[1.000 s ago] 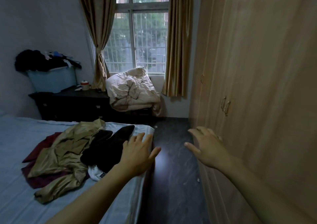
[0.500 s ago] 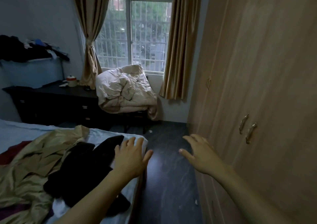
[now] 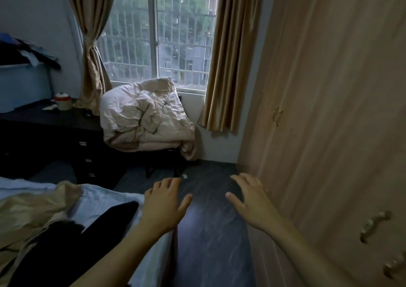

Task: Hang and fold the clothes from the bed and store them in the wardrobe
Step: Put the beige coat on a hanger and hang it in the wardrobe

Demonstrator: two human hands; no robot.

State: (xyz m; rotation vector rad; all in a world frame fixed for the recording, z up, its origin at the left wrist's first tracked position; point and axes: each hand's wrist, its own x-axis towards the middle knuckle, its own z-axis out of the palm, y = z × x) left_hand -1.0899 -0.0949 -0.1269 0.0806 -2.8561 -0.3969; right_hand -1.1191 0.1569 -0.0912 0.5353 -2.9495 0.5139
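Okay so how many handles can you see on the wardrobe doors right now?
3. One small handle sits higher up on the far door; two more, an upper handle and a lower handle, sit near the right edge. More may lie outside the frame.

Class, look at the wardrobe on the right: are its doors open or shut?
Shut. The wardrobe doors lie flush with no dark gap, and neither hand touches the handles.

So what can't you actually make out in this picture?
Head view only:
- Wardrobe: doors closed, inside hidden.
- Black garment: partly hidden by left forearm, cut by bottom edge.
- Gold garment: cut by left edge.
- Chair under the quilt: mostly covered.
- Near door handles: blurred.
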